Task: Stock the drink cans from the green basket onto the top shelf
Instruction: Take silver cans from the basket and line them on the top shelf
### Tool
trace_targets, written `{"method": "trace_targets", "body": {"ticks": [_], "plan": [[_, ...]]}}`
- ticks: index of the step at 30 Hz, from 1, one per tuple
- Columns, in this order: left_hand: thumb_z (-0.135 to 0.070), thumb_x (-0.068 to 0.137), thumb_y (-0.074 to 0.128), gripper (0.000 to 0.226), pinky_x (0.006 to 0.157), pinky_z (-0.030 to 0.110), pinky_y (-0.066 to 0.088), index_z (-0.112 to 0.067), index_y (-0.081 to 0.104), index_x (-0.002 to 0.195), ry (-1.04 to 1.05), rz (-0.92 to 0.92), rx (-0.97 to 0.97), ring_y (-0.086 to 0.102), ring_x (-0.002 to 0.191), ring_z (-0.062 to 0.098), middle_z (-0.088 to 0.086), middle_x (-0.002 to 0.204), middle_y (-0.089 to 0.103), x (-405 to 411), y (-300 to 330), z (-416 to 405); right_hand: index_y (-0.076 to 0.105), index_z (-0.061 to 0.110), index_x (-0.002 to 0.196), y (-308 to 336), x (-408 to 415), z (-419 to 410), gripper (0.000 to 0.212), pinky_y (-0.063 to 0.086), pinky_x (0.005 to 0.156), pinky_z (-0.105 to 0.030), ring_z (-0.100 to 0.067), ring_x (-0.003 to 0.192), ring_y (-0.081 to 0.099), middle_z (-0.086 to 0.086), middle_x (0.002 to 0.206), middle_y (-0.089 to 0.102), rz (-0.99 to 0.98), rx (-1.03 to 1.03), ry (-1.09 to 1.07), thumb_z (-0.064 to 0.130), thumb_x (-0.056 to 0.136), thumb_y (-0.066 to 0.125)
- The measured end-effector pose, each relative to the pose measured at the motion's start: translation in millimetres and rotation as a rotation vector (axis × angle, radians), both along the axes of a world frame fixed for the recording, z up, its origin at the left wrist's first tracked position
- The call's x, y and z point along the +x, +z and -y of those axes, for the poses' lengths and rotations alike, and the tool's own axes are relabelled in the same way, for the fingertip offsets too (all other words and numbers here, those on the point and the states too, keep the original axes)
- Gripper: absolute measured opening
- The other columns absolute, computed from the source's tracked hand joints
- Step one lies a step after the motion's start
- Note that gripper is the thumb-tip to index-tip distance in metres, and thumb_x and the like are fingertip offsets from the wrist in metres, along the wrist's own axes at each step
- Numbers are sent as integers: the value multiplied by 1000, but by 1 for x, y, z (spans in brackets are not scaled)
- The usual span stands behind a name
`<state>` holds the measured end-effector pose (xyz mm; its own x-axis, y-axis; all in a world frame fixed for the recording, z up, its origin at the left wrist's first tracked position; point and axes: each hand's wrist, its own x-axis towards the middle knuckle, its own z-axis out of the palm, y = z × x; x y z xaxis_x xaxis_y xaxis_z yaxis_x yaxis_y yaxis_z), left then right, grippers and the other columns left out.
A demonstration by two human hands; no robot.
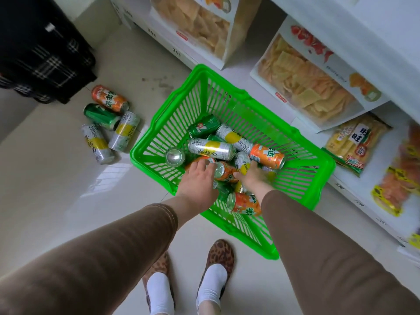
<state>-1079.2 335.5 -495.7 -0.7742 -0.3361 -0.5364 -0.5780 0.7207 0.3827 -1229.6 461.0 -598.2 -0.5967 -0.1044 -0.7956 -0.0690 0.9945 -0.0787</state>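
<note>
Where pale floor tiles (56,178) gleam, shelving (375,42) rises.

On the floor beside the one green basket (229,92) lie four loose cans: one orange can (109,98), one green can (101,116) and two silver-and-yellow cans (124,131). Inside the basket about ten cans show, though the heap hides some, so the count is unsure: roughly four orange ones (267,155), three or four silver-and-yellow ones (211,149), two or three green ones (203,126) and one seen end-on (175,156). Two hands (197,180) reach in, two slippered feet (218,267) stand below, and two large snack boxes (304,87) sit on the shelves
</note>
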Motion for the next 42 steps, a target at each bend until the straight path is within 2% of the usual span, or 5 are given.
{"method": "trace_targets", "body": {"ticks": [9,20,29,36,42], "plan": [[-36,86,63,79,112,43,33,-15,23,151,45,54,28,31,134,29,10,148,32,1,35,3,36,28,149,62,26,-11,84,55,95,-53,-33,118,61,-8,141,52,-3,-374,-370,28,78,81],[-26,78,70,75,103,43,38,-8,37,143,133,-324,-25,42,119,35,13,131,45,12,341,63,50,25,129,459,42,52,64,43,88,-15,-12,111,58,0,126,59,-269,-945,-225,16,75,84],[-25,77,67,73,106,45,35,-9,38,142,56,-712,-129,41,120,36,14,133,45,-16,593,111,56,12,131,735,29,96,58,55,85,-26,-6,93,68,0,112,71,-367,-1308,-214,14,79,82],[-24,79,71,72,106,40,32,-8,39,141,18,-847,-224,40,123,34,13,135,44,-73,683,149,55,27,108,844,-57,128,62,55,90,-45,-19,97,69,1,109,70,-530,-1031,-153,60,59,74],[-20,80,69,71,107,38,30,-10,37,143,69,-801,-217,37,127,33,12,137,42,-122,702,182,64,26,118,895,-138,174,50,60,83,-41,-24,96,65,1,111,66,-573,-596,192,47,74,76]]}}
